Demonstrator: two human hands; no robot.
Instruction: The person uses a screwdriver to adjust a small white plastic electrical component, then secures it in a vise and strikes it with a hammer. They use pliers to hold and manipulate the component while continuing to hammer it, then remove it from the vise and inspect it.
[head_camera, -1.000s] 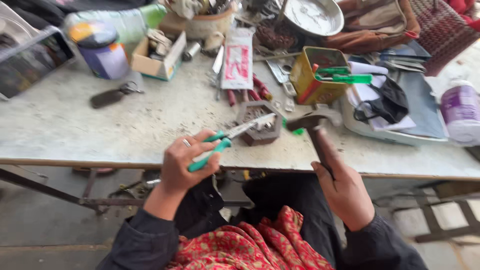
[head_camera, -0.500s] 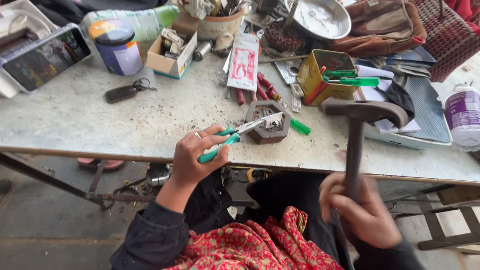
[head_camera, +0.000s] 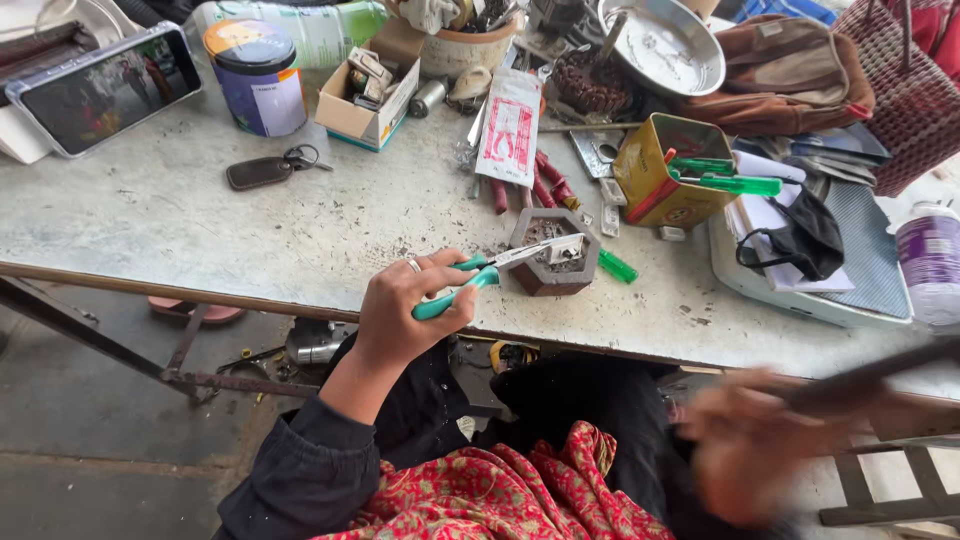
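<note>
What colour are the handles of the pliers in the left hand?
Teal green on the pliers, gripped in the left hand; the head view shows it.

- Left hand (head_camera: 405, 310): ring on one finger, dark navy sleeve bunched at the forearm.
- Right hand (head_camera: 745, 455): blurred.
- Red patterned cloth over the lap.

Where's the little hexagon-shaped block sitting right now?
In the head view, the hexagonal block sits on the worktable near its front edge, just right of the left hand, whose green-handled pliers reach over it; the yellow tin stands behind it.
</note>
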